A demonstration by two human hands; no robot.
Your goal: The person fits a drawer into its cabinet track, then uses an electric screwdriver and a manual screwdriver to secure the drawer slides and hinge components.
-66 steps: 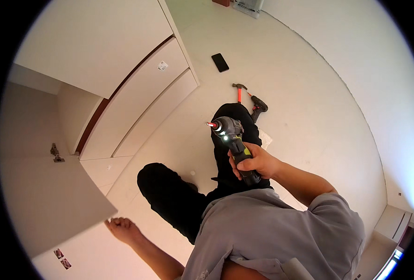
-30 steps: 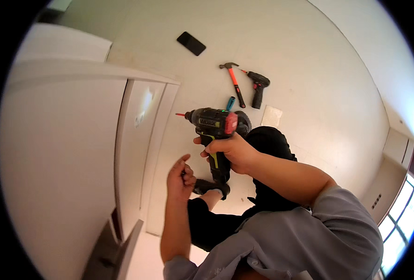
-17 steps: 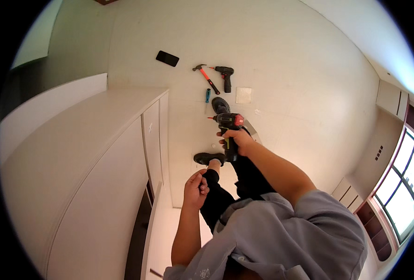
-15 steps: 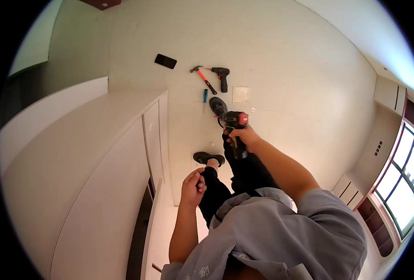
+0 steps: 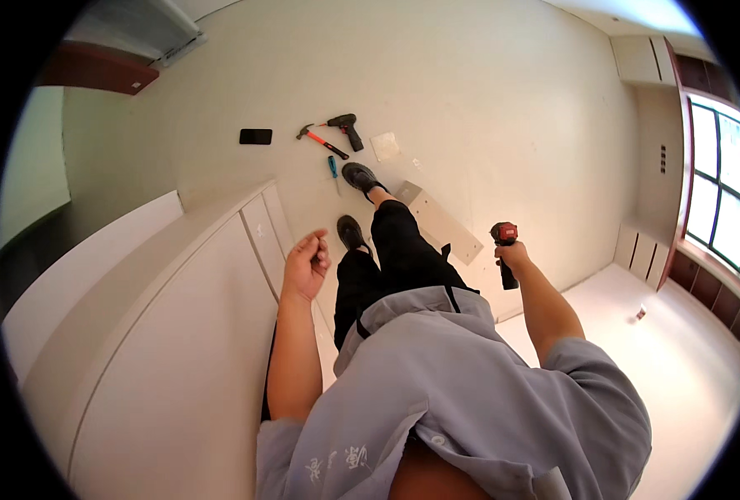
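Note:
Out to the right of my legs, my right hand (image 5: 514, 255) grips a red and black cordless drill (image 5: 504, 232) by its handle. My left hand (image 5: 306, 267) is raised beside the white cabinet (image 5: 166, 325), fingers curled in toward the thumb; what they hold, if anything, cannot be made out. Ahead of my feet, a claw hammer (image 5: 323, 142) with an orange and black handle lies on the floor. Next to it are a second, black drill (image 5: 347, 131) and a blue-handled screwdriver (image 5: 332, 167).
A black phone (image 5: 256, 137) lies left of the hammer, a pale square piece (image 5: 384, 147) right of the black drill. Beside my right leg is a pale panel (image 5: 447, 227) with small holes. A dark red furniture piece (image 5: 103, 70) stands far left, a window (image 5: 720, 183) far right.
My right hand has swung right with the drill, away from my legs. The left hand has shifted left and up. My feet are closer together, and the pale panel has come into view.

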